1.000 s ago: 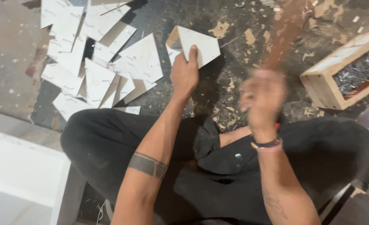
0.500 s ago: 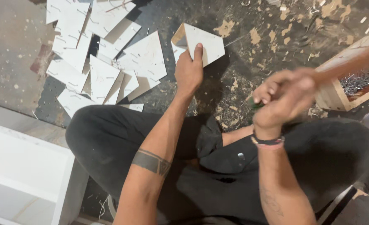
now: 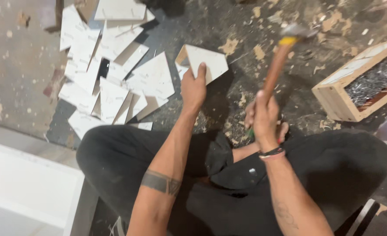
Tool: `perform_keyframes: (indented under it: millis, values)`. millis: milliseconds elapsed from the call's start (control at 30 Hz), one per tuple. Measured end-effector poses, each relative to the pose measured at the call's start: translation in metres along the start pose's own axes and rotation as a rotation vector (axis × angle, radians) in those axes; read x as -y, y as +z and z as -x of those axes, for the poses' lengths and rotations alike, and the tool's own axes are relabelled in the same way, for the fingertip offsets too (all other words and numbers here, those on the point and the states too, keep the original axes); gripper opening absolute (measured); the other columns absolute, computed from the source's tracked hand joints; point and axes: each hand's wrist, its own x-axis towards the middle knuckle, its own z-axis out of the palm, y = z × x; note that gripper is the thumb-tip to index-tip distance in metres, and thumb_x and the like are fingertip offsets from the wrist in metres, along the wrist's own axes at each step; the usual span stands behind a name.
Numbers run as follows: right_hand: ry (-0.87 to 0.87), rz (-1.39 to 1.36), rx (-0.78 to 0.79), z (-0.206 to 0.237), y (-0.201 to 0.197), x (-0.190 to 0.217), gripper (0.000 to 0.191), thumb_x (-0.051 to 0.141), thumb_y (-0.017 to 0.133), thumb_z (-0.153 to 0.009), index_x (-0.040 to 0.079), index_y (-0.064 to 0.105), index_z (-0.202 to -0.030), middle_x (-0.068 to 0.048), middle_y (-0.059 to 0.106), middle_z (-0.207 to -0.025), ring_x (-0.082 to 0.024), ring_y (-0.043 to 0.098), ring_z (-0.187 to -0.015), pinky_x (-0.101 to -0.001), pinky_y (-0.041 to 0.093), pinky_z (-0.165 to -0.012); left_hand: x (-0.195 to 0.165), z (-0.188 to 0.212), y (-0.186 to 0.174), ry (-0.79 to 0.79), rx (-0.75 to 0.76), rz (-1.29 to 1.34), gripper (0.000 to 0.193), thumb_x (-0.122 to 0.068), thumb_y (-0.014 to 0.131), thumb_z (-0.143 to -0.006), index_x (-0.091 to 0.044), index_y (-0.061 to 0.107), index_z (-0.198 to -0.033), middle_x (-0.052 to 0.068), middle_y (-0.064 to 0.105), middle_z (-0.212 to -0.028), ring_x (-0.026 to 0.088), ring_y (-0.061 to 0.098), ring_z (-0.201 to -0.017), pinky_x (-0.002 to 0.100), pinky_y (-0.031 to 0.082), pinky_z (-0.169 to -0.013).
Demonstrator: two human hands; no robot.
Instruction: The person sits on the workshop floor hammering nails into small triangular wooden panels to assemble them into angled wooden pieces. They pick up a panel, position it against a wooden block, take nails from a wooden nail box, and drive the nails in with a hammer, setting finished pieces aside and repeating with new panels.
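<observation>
I sit cross-legged on a dirty floor in dark trousers. My left hand (image 3: 194,86) presses down on a white triangular board piece (image 3: 204,62) that stands tilted on the floor ahead of me. My right hand (image 3: 265,114) grips the wooden handle of a hammer (image 3: 281,54). The hammer's metal head is raised up and to the right of the white piece, blurred and apart from it.
A heap of several white triangular offcuts (image 3: 110,74) lies to the left. A wooden box of nails (image 3: 364,83) stands at the right. A white cabinet panel (image 3: 23,188) is at the lower left. Wood chips litter the floor.
The right hand has swung the hammer from a blurred raised pose down and forward, so its head now sits near the white piece. The left hand keeps holding the piece.
</observation>
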Motion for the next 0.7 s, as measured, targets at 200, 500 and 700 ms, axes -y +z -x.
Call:
perform_keyframes:
  millis: [200, 500, 700]
  values:
    - [0.115, 0.463, -0.203, -0.019, 0.006, -0.031, 0.037, 0.037, 0.061, -0.106, 0.002, 0.054, -0.116, -0.013, 0.054, -0.092, -0.024, 0.054, -0.076, -0.0376, 0.046, -0.064, -0.005, 0.002, -0.004, -0.089, 0.11, 0.483, 0.054, -0.041, 0.068, -0.091, 0.006, 0.066, -0.118, 0.016, 0.074, -0.108, 0.026, 0.07, -0.1, 0.04, 0.053, -0.09]
    - [-0.543, -0.01, 0.093, 0.003, -0.015, 0.054, 0.074, 0.037, 0.074, -0.096, 0.007, 0.037, -0.153, -0.012, 0.046, -0.149, -0.021, 0.042, -0.139, -0.031, 0.037, -0.114, -0.05, 0.05, -0.011, -0.011, 0.631, 0.495, 0.051, -0.035, 0.077, -0.086, 0.009, 0.07, -0.112, 0.015, 0.076, -0.096, 0.021, 0.07, -0.087, 0.035, 0.054, -0.081]
    - [-0.444, 0.012, -0.19, 0.008, -0.03, 0.037, 0.041, 0.025, 0.074, -0.101, 0.0, 0.06, -0.13, -0.01, 0.06, -0.134, -0.019, 0.057, -0.122, -0.0323, 0.046, -0.106, -0.058, 0.081, 0.001, 0.176, 0.856, 0.377, 0.043, -0.028, 0.073, -0.093, 0.009, 0.071, -0.116, 0.012, 0.076, -0.102, 0.015, 0.069, -0.094, 0.031, 0.055, -0.084]
